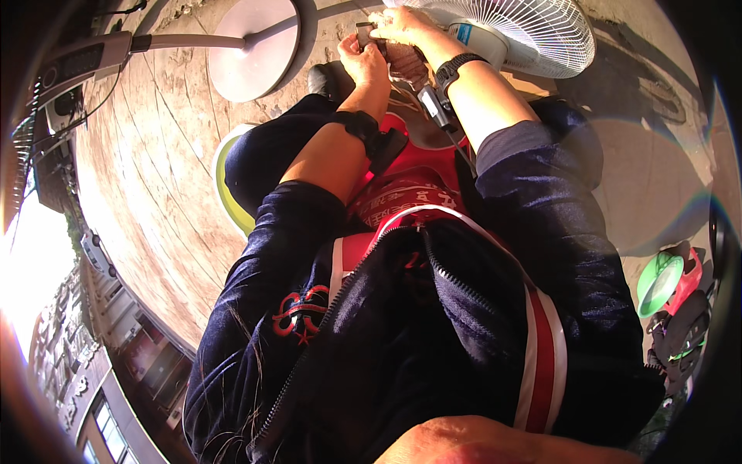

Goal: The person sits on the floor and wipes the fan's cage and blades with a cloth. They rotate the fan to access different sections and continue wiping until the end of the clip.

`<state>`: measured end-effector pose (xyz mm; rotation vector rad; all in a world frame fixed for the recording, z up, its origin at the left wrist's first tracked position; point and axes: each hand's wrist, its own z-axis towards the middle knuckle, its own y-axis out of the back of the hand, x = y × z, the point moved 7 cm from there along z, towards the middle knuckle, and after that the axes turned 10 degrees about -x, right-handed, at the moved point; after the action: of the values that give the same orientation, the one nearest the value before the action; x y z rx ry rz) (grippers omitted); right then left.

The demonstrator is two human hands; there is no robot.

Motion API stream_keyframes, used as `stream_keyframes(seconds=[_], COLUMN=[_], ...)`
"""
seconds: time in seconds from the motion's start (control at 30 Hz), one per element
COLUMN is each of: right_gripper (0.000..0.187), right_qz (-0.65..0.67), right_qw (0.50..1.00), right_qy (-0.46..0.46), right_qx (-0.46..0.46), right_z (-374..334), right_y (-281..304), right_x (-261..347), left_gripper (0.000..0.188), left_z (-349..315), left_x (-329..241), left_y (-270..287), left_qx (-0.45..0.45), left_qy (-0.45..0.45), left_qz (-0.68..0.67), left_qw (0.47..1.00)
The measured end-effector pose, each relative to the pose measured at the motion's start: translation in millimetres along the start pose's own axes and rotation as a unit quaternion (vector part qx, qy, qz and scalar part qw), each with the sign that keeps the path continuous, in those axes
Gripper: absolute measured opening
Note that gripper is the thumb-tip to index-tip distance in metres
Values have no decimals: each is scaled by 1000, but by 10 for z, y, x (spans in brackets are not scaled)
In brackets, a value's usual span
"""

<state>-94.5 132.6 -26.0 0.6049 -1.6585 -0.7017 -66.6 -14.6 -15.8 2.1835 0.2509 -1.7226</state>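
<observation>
My left hand [365, 65] is closed, its fingertips pinched at a small grey-brown piece [363, 31] whose exact kind I cannot make out. My right hand [402, 26] reaches in from the right, fingers bent and closed, tips against the same piece. Just below the hands lies a brown, ridged cloth-like thing [406, 65]. Close by on the right is a fan with a white wire grille [549, 31] and a pale motor housing [481, 43]. A grey-and-black device [437, 107] shows beside my right forearm, over the red apron [413, 185].
A standing fan's round base [255, 54] lies to the left, its pole running leftward. Beneath me is a pale green-rimmed seat or basin [229, 182]. At the right are a green round dish [659, 284] and dark bags [680, 340]. A car [98, 254] stands far left.
</observation>
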Motion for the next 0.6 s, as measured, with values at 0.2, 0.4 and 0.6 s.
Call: stream_keyframes(seconds=[0.2, 0.4, 0.6], right_gripper=[55, 55, 51], right_qz=[40, 19, 18], right_qw=[999, 999, 999], right_qy=[21, 27, 14], right_qx=[-30, -28, -27], right_z=[-64, -80, -124], right_y=[64, 113, 198], right_x=[-36, 29, 35], left_gripper=[30, 32, 38], left_z=[127, 46, 226], left_x=[-56, 17, -33], left_y=[-31, -13, -46], left_qx=[-21, 2, 5], left_qy=[29, 22, -28], left_qz=[66, -40, 118], left_qw=[997, 999, 993])
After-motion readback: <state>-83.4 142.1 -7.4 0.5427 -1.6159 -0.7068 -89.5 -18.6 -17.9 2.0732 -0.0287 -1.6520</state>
